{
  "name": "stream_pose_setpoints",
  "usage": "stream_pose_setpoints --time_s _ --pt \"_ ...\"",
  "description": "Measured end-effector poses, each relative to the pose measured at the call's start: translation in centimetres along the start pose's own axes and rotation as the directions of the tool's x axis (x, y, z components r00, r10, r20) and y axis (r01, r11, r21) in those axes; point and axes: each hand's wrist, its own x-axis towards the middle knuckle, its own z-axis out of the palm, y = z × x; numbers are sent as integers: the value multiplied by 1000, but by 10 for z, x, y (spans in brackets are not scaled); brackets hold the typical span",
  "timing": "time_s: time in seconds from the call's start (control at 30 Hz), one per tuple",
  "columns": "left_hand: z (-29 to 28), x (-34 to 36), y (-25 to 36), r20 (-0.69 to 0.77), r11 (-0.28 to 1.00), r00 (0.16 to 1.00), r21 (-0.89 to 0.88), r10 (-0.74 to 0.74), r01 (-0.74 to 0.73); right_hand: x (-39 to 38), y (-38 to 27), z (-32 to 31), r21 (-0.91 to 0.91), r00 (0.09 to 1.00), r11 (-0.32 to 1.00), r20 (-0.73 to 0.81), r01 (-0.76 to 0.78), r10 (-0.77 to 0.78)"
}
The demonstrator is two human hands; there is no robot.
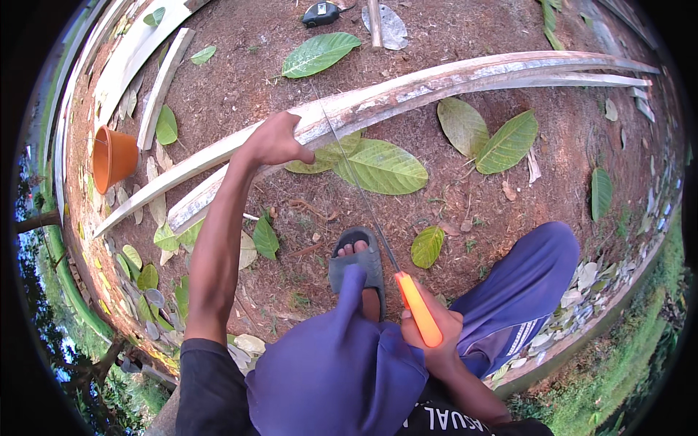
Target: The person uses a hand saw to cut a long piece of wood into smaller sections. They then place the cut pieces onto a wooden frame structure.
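A long, weathered wooden plank (407,93) stretches across the ground in front of me, its shape bowed by the lens. My left hand (270,142) grips it left of the middle, thumb on the near side and the other fingers partly hidden. In my right hand (441,336), the fingers are closed around the orange and yellow handle (422,311) of a handsaw. The saw's thin blade (360,190) reaches forward and lies across the plank, just right of my left hand. Another length of wood (195,206) lies close along the plank's near side.
An orange bucket (114,160) is at the left, near a short wooden piece (164,91) and a wide pale board (138,54). A black tape measure (321,14) lies at the far side. My sandalled foot (356,258) is below the blade. Large green leaves (382,167) litter the soil.
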Motion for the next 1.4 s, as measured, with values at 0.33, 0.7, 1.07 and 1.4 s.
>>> stream_pose_setpoints --time_s 0.33,0.7,1.07,1.4 --pt "-7 2 -1 34 999 999 -40 17 -15 -12 1 -1 -12 998 999 -58 36 -37" --pt "5 6 3 27 999 999 -36 31 -30 120 -2 44 150 994 989 -105 -4 20" --pt "10 8 4 -69 996 998 95 6 0 121 -10 48 124 994 992 -97 -29 41" --pt "2 6 -11 125 994 992 -112 0 14 -8 4 -6 -70 997 995 -18 77 -79"
